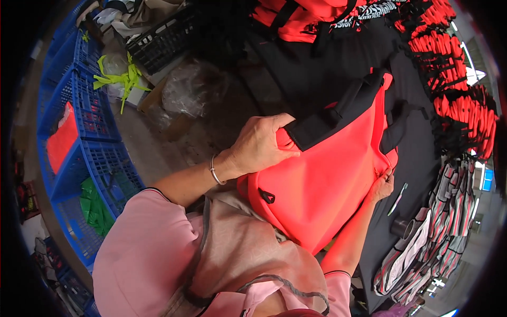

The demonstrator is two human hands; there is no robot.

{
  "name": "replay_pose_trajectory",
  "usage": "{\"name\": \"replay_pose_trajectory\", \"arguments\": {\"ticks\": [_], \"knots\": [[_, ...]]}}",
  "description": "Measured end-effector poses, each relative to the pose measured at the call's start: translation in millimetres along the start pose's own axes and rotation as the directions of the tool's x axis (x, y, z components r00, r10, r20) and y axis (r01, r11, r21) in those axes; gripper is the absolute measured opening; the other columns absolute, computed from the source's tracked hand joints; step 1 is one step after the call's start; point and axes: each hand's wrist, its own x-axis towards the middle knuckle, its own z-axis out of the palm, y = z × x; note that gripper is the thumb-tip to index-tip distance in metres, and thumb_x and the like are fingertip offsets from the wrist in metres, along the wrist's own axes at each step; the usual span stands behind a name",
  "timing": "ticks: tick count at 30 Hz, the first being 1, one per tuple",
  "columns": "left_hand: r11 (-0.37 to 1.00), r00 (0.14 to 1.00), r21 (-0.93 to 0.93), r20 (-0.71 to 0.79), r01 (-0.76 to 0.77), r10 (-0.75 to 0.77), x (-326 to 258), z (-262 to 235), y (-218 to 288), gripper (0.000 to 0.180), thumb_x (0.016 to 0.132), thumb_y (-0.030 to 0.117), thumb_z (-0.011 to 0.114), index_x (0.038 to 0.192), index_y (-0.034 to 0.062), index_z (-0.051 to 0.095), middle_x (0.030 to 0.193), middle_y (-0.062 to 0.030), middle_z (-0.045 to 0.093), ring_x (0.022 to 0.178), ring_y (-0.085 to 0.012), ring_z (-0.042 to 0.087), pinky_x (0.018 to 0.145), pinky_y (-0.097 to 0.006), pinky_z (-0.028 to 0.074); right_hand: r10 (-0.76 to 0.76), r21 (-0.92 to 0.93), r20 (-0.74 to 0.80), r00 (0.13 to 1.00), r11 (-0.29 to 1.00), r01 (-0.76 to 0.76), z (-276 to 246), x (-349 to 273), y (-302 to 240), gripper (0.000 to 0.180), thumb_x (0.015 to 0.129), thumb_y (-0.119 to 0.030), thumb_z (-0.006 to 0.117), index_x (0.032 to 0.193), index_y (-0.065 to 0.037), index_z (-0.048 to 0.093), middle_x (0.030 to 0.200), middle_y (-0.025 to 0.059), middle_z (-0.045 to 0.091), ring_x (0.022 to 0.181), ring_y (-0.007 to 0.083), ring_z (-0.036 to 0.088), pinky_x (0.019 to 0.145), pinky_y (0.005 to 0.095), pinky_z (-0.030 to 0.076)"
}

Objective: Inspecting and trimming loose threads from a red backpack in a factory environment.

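Note:
A bright red fabric bag [311, 190] with a broad black band [330, 122] along its upper edge hangs in front of me, partly over the dark work surface. My left hand [261, 141] is closed on the bag's upper left corner, thumb and fingers pinching the red cloth beside the band. At the right side seam, my right hand [381, 185] grips the red edge with its fingertips. A small black tab [266, 196] shows on the bag's left side. Black cloth [401, 124] at the bag's far right side lies on the surface.
Finished-looking red and black pieces [441, 58] lie in stacks along the right edge, with striped grey fabric pieces [449, 211] nearer. A thin brush-like tool [397, 199] and a dark cylinder [404, 228] lie at right. Blue crates [79, 138] line the left; clear plastic [190, 87] lies behind.

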Motion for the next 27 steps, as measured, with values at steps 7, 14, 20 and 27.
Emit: {"name": "replay_pose_trajectory", "arguments": {"ticks": [7, 14, 20, 27], "knots": [[0.955, 0.95, 0.073, -0.105, -0.287, 0.293, -4.2, 15.7, -11.0, 0.027, 0.068, 0.008, 0.074, 0.092, 0.002, 0.064, 0.082, -0.0156, 0.065, 0.075, -0.0352, 0.066, 0.063, -0.04, 0.053, -0.026, -0.035, -0.052, 0.998, 0.999, 0.024, 1.7, -2.2, 9.7, 0.051, 0.097, -0.045, 0.058, 0.067, -0.003, 0.057, 0.053, 0.0066, 0.046, 0.049, 0.0165, 0.042, 0.049, 0.0375, 0.036], [0.848, 0.85, 0.059, 0.006, -0.527, 0.527, -15.7, 15.2, -10.0, 0.047, 0.057, 0.001, 0.069, 0.104, 0.0011, 0.066, 0.081, -0.0085, 0.064, 0.068, -0.0259, 0.064, 0.059, -0.035, 0.053, 0.049, 0.026, -0.012, 0.999, 0.998, -0.049, -3.4, -7.2, 2.0, 0.051, 0.097, -0.044, 0.058, 0.072, 0.0, 0.059, 0.055, 0.0062, 0.049, 0.055, 0.013, 0.042, 0.053, 0.0335, 0.038], [0.801, 0.8, 0.055, 0.117, -0.597, 0.588, -14.9, 14.0, -11.1, 0.044, 0.054, 0.011, 0.071, 0.095, -0.0001, 0.065, 0.084, -0.0098, 0.064, 0.065, -0.0259, 0.061, 0.055, -0.035, 0.05, 0.111, 0.104, 0.008, 0.994, 0.988, -0.111, -2.5, -4.9, 2.2, 0.047, 0.097, -0.041, 0.06, 0.073, 0.0, 0.058, 0.056, 0.009, 0.051, 0.054, 0.0141, 0.043, 0.052, 0.0346, 0.039], [0.886, 0.869, -0.049, 0.178, -0.461, 0.462, -4.3, 9.0, 11.3, 0.036, 0.065, 0.018, 0.079, 0.095, 0.0023, 0.065, 0.08, -0.0058, 0.061, 0.073, -0.0255, 0.064, 0.059, -0.035, 0.052, 0.106, 0.064, 0.027, 0.994, 0.992, -0.108, 0.4, -3.9, 7.2, 0.042, 0.095, -0.039, 0.062, 0.075, -0.003, 0.059, 0.059, 0.0123, 0.054, 0.053, 0.0205, 0.047, 0.053, 0.0378, 0.041]]}}
